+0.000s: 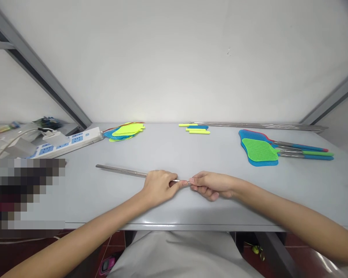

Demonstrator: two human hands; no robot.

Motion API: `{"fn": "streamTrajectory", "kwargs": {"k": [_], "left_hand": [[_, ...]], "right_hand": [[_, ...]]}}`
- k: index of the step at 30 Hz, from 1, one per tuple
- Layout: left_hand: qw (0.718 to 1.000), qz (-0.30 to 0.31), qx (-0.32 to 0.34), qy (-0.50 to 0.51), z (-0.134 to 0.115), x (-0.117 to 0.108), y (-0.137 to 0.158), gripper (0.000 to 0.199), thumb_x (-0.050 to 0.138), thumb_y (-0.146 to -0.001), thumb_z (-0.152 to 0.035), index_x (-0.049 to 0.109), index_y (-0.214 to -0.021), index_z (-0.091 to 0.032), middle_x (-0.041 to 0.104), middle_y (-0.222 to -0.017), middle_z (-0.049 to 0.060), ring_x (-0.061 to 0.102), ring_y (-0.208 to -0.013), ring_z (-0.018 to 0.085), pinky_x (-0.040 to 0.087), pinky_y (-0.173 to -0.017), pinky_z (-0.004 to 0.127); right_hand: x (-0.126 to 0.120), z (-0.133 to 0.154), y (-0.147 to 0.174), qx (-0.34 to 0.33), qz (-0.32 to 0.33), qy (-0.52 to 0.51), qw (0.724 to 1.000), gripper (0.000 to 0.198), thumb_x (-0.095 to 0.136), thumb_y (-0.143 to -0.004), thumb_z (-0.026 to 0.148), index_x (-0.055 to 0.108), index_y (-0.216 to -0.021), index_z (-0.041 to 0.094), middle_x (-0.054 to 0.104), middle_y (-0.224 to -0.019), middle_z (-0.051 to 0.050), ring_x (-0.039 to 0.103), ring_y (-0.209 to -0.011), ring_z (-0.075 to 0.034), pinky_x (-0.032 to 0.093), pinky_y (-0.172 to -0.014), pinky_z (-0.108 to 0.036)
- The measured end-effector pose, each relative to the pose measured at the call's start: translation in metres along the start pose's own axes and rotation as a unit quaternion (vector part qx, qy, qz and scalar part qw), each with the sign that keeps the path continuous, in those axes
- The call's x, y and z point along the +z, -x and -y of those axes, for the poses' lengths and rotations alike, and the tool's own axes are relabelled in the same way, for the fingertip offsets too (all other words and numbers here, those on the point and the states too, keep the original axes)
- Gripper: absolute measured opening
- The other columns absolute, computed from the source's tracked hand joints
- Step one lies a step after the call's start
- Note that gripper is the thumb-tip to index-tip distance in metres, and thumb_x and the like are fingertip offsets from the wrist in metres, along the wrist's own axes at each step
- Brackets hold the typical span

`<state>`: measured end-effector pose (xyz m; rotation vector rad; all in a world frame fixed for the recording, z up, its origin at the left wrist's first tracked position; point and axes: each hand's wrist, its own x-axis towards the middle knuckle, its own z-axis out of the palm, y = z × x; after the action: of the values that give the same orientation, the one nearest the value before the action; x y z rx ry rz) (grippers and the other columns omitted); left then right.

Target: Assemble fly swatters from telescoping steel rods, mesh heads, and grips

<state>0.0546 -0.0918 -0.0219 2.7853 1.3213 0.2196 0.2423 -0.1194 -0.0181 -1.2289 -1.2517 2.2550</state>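
My left hand (161,188) is wrapped round a thin silver telescopic rod (120,170) near the table's front edge. The rod's thicker end points to the left and its thin end reaches my right hand (213,184). My right thumb and fingertips pinch that thin tip, close to my left thumb. My fingers hide part of the rod and its very end. To the right lie fly swatters (261,150) with blue and green heads, metal shafts and coloured grips. Loose yellow and blue handle tubes (197,131) lie at the back middle.
Loose swatter heads (127,130) in yellow and blue are piled at the back left. Beside them runs a white power strip (72,142) with plugs. A bundle of metal rods (261,126) lies along the wall. Grey frame posts (43,69) slope at both sides.
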Motion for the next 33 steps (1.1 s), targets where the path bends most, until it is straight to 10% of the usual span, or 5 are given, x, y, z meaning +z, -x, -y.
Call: {"fn": "streamTrajectory", "kwargs": {"k": [33], "left_hand": [[0.996,-0.086,0.023,-0.018,-0.004,-0.010,-0.001,0.044,0.030,-0.077,-0.053,0.045,-0.055,-0.017,0.052,-0.053,0.000,0.043,-0.053,0.011,0.024,-0.053,0.024]], "right_hand": [[-0.024,0.013,0.014,-0.030,0.062,0.084,0.994,0.032,0.044,-0.075,0.043,0.049,-0.072,0.011,0.026,-0.050,0.006,0.022,-0.039,-0.002,0.016,-0.034,-0.016]]}}
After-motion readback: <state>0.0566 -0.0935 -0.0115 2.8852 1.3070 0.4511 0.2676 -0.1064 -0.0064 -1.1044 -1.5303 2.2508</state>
